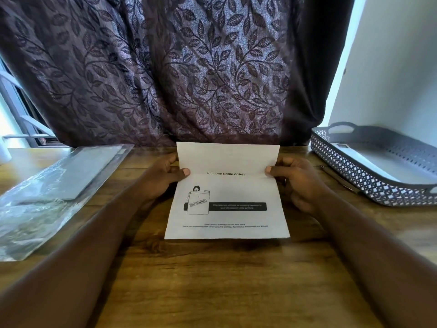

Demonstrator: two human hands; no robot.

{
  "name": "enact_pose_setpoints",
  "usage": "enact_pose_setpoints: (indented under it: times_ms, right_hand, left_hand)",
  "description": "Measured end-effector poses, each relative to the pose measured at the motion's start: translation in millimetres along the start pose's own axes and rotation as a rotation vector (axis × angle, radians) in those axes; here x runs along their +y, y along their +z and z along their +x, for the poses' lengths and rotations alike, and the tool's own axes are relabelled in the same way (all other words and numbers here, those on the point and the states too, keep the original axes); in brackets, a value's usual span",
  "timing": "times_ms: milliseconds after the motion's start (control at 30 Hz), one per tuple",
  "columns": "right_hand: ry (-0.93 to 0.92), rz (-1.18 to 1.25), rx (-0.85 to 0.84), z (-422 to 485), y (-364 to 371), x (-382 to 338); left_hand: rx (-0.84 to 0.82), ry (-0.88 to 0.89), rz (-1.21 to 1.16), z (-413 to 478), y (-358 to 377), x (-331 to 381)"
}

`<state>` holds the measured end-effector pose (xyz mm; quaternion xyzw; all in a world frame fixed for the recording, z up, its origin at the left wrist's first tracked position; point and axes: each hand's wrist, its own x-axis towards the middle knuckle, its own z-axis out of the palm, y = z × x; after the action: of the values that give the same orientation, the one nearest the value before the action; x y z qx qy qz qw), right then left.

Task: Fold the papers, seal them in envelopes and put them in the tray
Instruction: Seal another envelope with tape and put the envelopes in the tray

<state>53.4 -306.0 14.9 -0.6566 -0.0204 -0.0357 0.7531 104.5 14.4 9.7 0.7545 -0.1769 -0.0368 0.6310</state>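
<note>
Wooden bench (pixel 212 280) showing open grain nearer than one printed paper (pixel 227 192), lying centred, far half lifting at a crease. Left hand (pixel 163 176) and right hand (pixel 300 183) are pinching its opposite side edges, thumbs on top. One grey tray (pixel 354 178) sitting far right, one plastic packet (pixel 59 185) far left

head-worn view, forward-down, close over table (pixel 212 280)

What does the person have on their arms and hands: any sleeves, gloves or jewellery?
Nothing worn shows. Both forearms are bare as far as the frame's edge, with no sleeves in view. The left hand and right hand are ungloved, and no watch or bracelet shows at either wrist.
</note>
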Motion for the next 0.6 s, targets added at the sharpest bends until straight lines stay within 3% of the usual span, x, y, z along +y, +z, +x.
enact_pose_setpoints:
  times_ms: [167,400,600]
  right_hand:
    - [0.0,0.032,-0.033,1.1,0.8,2.1]
    - [0.043,-0.075,-0.054,5.3,-3.7,6.3]
    - [-0.11,-0.373,-0.046,2.4,2.4,11.9]
  left_hand:
    - [0.01,-0.045,-0.193,-2.2,-2.5,-1.8]
    - [0.018,-0.075,-0.166,-5.1,-2.5,3.2]
    - [0.05,-0.009,0.204,4.3,2.5,-4.3]
